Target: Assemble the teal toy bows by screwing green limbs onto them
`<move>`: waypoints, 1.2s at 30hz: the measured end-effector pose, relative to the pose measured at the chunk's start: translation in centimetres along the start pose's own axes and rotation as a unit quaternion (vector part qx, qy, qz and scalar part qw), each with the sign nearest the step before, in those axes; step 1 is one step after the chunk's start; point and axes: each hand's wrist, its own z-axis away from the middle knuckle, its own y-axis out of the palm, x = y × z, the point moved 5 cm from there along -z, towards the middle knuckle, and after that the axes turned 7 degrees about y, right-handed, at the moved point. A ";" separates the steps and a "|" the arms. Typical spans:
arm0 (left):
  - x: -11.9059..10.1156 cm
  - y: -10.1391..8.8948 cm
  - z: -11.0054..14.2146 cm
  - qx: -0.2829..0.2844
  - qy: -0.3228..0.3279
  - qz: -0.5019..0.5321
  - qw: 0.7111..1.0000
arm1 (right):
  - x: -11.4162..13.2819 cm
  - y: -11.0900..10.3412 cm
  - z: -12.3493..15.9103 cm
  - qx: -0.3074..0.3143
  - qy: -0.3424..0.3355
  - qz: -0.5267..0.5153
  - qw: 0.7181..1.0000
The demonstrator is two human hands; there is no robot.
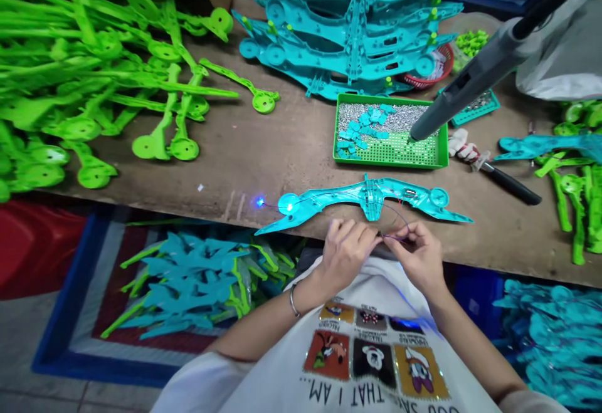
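Just off the table's front edge, my left hand (347, 251) pinches a small dark piece at the end of a thin purple wire (394, 237). My right hand (420, 253) has its fingers closed on the same wire a little to the right. The wire loops up over a turquoise bow-shaped plastic shell (336, 198), which lies with its ribbed inside facing up. Two small LEDs glow at its left: a blue light (260, 202) on the table and a bright light (290, 207) over the shell's round end. What exactly my fingertips grip is partly hidden.
A green tray (390, 163) of screws and turquoise bits stands behind the shell, under a hanging grey tool (463, 87). Turquoise shells (324, 56) are stacked at the back. Green parts (84, 87) heap at left. A black-handled tool (512, 182) lies right.
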 end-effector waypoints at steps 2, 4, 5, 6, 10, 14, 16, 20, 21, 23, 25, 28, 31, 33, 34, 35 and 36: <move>-0.4 0.2 0.0 -0.008 0.000 -0.007 1.000 | 0.1 0.2 0.1 -0.015 0.000 -0.016 1.000; -0.8 0.4 0.1 -0.018 -0.009 -0.012 1.000 | 0.3 0.4 0.1 -0.027 -0.003 -0.031 0.999; -0.9 0.6 0.1 -0.023 -0.017 -0.014 1.000 | 0.4 0.5 0.1 -0.033 -0.004 -0.035 0.999; -1.0 0.7 0.2 -0.027 -0.026 -0.014 0.999 | 0.5 0.7 0.1 -0.039 -0.007 -0.037 0.999; -1.1 0.9 0.4 -0.042 -0.068 0.002 0.997 | 1.2 0.8 0.3 -0.070 -0.027 -0.035 0.997; -0.7 0.9 0.6 -0.050 -0.093 0.027 0.994 | 1.8 0.9 0.5 -0.091 -0.042 -0.027 0.995; -0.4 0.8 0.6 -0.051 -0.101 0.036 0.993 | 2.0 0.9 0.5 -0.095 -0.048 -0.022 0.994; -0.2 0.6 0.5 -0.046 -0.088 0.040 0.994 | 2.3 0.8 0.5 -0.093 -0.054 -0.030 0.994; -0.2 0.6 0.5 -0.041 -0.082 0.040 0.995 | 2.3 0.8 0.4 -0.089 -0.051 -0.037 0.994; 0.0 0.6 0.5 -0.030 -0.083 0.036 0.995 | 2.0 0.6 0.3 -0.078 -0.038 -0.050 0.995; 0.1 0.7 0.6 -0.017 -0.083 0.030 0.996 | 1.7 0.6 0.1 -0.066 -0.024 -0.060 0.996; -0.2 0.9 0.6 -0.005 -0.055 0.027 0.998 | 1.4 0.7 0.0 -0.058 -0.018 -0.074 0.995; -0.7 0.7 0.5 -0.004 -0.034 0.021 0.999 | 1.2 0.7 0.0 -0.057 -0.026 -0.065 0.996; -0.8 0.3 0.4 0.010 -0.015 0.017 1.000 | 1.0 0.5 -0.1 -0.038 -0.024 -0.041 0.998; -0.7 -0.2 0.4 0.017 -0.003 0.019 1.000 | 0.7 0.2 -0.2 -0.020 -0.019 -0.026 0.999; -0.4 -0.9 0.4 0.021 0.006 0.022 1.000 | 0.3 -0.2 -0.3 0.002 -0.014 -0.009 1.000; 0.3 -1.9 0.6 0.019 0.006 0.022 1.000 | -0.1 -0.8 -0.5 0.029 -0.008 0.011 0.999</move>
